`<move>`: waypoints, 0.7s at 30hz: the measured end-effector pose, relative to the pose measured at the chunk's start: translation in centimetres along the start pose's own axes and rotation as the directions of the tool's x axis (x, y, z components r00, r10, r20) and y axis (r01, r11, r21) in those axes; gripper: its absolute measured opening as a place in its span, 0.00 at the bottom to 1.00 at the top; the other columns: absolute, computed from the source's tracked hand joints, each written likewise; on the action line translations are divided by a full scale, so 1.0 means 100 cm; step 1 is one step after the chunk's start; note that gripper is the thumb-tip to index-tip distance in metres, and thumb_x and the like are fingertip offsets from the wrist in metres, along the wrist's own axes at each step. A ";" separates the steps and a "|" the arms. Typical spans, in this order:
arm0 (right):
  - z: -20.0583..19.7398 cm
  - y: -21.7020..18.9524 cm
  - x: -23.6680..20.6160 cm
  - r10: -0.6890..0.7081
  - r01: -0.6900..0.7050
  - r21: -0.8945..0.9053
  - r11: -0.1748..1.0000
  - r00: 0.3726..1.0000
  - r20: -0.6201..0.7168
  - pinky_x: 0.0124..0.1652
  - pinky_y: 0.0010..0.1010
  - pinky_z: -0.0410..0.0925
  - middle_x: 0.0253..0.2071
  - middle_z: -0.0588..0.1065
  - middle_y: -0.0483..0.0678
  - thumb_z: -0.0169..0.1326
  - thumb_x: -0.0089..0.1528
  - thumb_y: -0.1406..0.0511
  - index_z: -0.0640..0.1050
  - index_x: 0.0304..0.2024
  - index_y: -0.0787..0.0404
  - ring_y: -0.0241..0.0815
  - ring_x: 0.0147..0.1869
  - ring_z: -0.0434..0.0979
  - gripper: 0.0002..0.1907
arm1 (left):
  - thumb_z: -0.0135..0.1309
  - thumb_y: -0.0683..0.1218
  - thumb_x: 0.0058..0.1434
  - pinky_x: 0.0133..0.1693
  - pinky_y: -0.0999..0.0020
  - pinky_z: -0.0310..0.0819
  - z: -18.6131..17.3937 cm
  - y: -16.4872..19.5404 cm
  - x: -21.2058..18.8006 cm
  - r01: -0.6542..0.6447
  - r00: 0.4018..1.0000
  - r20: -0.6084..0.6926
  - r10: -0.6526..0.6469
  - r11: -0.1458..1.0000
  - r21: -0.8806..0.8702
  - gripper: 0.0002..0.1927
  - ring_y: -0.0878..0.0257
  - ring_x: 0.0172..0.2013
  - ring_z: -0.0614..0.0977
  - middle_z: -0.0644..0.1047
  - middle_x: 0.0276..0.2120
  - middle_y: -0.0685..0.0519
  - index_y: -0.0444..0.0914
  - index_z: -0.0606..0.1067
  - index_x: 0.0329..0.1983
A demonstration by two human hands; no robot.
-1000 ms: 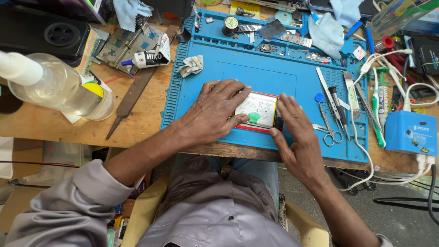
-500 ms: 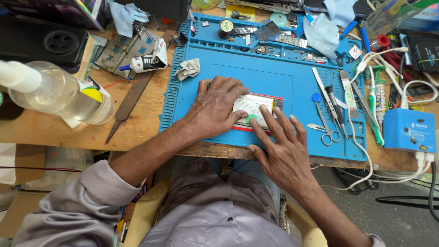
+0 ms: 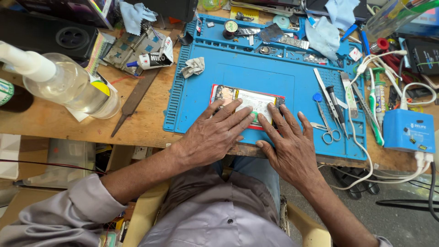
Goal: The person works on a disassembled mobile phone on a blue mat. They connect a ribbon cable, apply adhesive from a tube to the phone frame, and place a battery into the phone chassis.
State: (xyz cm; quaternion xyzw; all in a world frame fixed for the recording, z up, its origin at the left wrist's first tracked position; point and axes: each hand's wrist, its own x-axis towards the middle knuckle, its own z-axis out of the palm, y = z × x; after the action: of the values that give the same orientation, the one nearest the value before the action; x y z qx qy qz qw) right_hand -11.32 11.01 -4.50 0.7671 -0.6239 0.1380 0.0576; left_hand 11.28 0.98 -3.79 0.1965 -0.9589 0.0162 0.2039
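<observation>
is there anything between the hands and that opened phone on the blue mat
Nothing visible. Both the left hand and the right hand lie flat, fingers directly on the opened red-edged phone on the blue silicone work mat. The small scissors lie off to the right, apart.

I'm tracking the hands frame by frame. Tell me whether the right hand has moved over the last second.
Yes. The right hand has slid left along the blue mat, away from the scissors; its fingers now lie flat on the opened phone beside the left hand.
</observation>
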 end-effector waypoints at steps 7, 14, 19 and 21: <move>-0.006 -0.002 0.003 0.006 -0.007 0.012 1.000 1.000 0.017 0.72 0.52 0.46 0.74 0.63 0.48 0.47 0.67 0.48 0.67 0.71 0.48 0.49 0.79 0.57 0.31 | 0.50 0.57 0.68 0.69 0.42 0.40 -0.002 -0.005 -0.002 0.012 1.000 0.020 -0.013 0.998 0.067 0.31 0.55 0.73 0.59 0.68 0.69 0.51 0.37 0.69 0.69; -0.009 -0.012 0.013 0.009 -0.009 -0.036 0.999 1.000 -0.010 0.67 0.52 0.49 0.70 0.66 0.51 0.49 0.64 0.49 0.69 0.68 0.45 0.53 0.75 0.58 0.30 | 0.50 0.57 0.66 0.68 0.37 0.43 -0.001 -0.008 0.001 -0.019 0.996 0.093 0.009 0.993 0.114 0.32 0.52 0.72 0.59 0.67 0.69 0.48 0.36 0.69 0.68; -0.003 -0.019 0.028 -0.029 0.035 0.043 0.998 0.990 -0.135 0.64 0.52 0.52 0.70 0.65 0.51 0.49 0.61 0.49 0.69 0.67 0.48 0.54 0.73 0.58 0.33 | 0.50 0.56 0.66 0.69 0.33 0.44 -0.015 -0.015 -0.002 0.031 0.999 -0.024 -0.030 0.997 0.071 0.31 0.48 0.73 0.58 0.66 0.71 0.48 0.38 0.68 0.69; -0.005 -0.012 0.018 -0.030 0.044 0.099 0.994 0.989 -0.141 0.65 0.52 0.51 0.72 0.64 0.52 0.48 0.63 0.51 0.68 0.68 0.52 0.55 0.74 0.58 0.32 | 0.50 0.56 0.64 0.69 0.36 0.41 -0.016 -0.011 -0.006 0.039 0.997 -0.060 -0.041 0.999 -0.030 0.32 0.47 0.73 0.57 0.65 0.72 0.49 0.38 0.68 0.69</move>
State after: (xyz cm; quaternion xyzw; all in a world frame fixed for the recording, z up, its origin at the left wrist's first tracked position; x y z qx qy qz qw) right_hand -9.91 9.72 -3.40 0.7688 -0.5963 0.2219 0.0646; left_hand 12.84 0.33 -2.64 0.2120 -0.9484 0.0040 0.2358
